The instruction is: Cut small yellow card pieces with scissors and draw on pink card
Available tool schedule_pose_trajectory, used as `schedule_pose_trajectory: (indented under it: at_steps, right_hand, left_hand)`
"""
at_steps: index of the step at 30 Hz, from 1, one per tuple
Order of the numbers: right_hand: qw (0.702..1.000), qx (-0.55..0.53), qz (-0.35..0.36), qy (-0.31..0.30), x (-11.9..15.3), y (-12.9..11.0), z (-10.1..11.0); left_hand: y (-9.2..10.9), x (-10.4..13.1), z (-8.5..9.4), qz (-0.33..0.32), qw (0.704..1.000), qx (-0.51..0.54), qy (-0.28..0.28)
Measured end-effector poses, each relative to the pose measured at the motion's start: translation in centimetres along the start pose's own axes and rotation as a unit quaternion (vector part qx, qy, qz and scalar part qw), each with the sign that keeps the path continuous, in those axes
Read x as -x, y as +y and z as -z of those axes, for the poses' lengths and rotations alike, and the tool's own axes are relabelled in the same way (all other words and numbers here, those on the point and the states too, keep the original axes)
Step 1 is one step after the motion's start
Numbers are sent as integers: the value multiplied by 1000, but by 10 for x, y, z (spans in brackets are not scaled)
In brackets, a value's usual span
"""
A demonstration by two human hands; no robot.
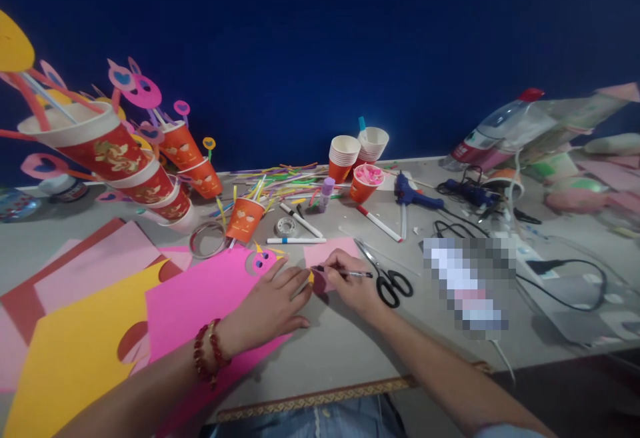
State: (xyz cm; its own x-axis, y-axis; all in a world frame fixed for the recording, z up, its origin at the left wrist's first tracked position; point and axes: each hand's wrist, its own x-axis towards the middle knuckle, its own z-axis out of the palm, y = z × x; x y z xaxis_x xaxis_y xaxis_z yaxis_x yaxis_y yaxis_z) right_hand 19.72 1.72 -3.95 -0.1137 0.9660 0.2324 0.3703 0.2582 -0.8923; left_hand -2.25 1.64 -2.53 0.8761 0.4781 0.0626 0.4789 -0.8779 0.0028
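My left hand lies flat with fingers spread, partly over a bright pink paper sheet. A small pink cut-out face with purple details shows just beyond its fingers. In my right hand is a slim dark pen, its tip at a small light pink paper in front of my left fingertips. A bit of yellow paper pokes out between the two hands. Black-handled scissors lie open just right of my right hand.
Yellow card covers the left. Stacked red cups with straw figures lean behind it. An orange cup, markers, a tape roll, a purple glue stick and a blue glue gun lie ahead. A blurred-out phone-like object is right.
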Motion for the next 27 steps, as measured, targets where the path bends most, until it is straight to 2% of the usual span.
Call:
schedule_pose_trajectory:
  at_steps: [17,21,27]
  right_hand:
    - [1000,17,7,-14,2,1,1]
    - [998,47,34,-20,4,2,2]
    - [988,100,116,-20,7,0,3]
  left_hand:
    - [1,-1,3,2,1000,-5,1]
    - [2,-1,3,3,1000,-2,7]
    - [2,0,3,6,1000,4,-1]
